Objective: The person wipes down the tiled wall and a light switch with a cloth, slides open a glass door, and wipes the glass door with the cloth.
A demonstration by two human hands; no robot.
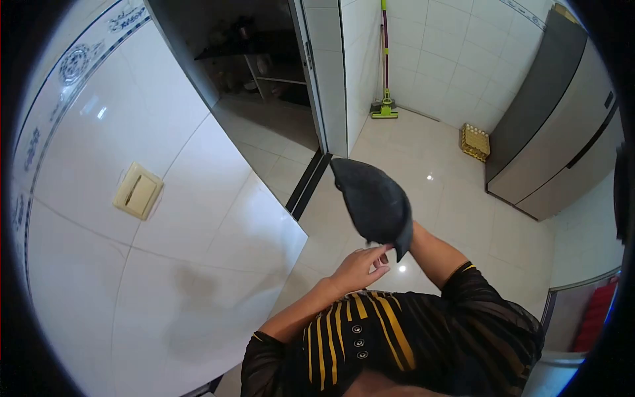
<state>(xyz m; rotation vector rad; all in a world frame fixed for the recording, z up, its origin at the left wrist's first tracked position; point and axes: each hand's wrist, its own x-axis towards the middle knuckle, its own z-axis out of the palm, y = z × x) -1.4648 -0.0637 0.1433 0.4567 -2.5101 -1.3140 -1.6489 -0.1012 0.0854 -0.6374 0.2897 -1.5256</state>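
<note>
A dark grey cloth item [372, 202], curved like a cap or folded cloth, is held up in front of my body. My left hand [367, 266] is at its lower edge, thumb and fingers close to the hanging tip; whether they pinch the cloth is hard to see. The dark item covers my right hand, and only the forearm shows, coming up from the right to behind or inside it.
A doorway with a dark floor track [311, 182] opens ahead on the left. Beside me is a tiled wall with a switch [138, 191]. Farther off are a green mop [385, 109], an egg tray [475, 141] and a tall fridge [562, 126].
</note>
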